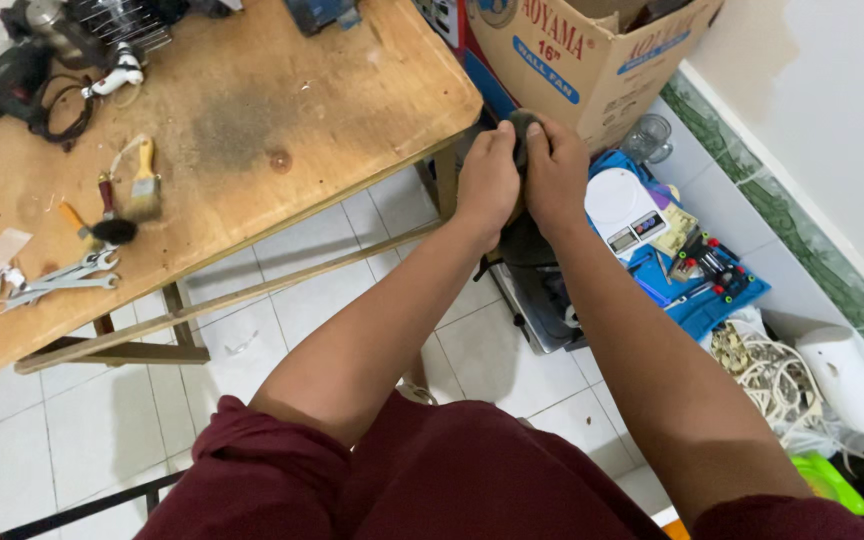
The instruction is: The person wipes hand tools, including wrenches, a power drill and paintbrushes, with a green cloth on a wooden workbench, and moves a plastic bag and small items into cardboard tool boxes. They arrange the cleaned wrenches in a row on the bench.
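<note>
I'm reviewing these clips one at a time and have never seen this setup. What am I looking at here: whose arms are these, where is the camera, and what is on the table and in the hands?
There is no machine here. One camera sits on a person's head and looks down, so the two bare arms are the wearer's own. The left hand and right hand meet just past the corner of a wooden table and together grip a dark object; what kind of thing it is cannot be told. On the table lie two wrenches, a small brush, screwdrivers and a dark power tool with its cord. Beside the hands stands a cardboard box. On the tiled floor are a white scale, a blue tray of tools and coiled cord.
</note>
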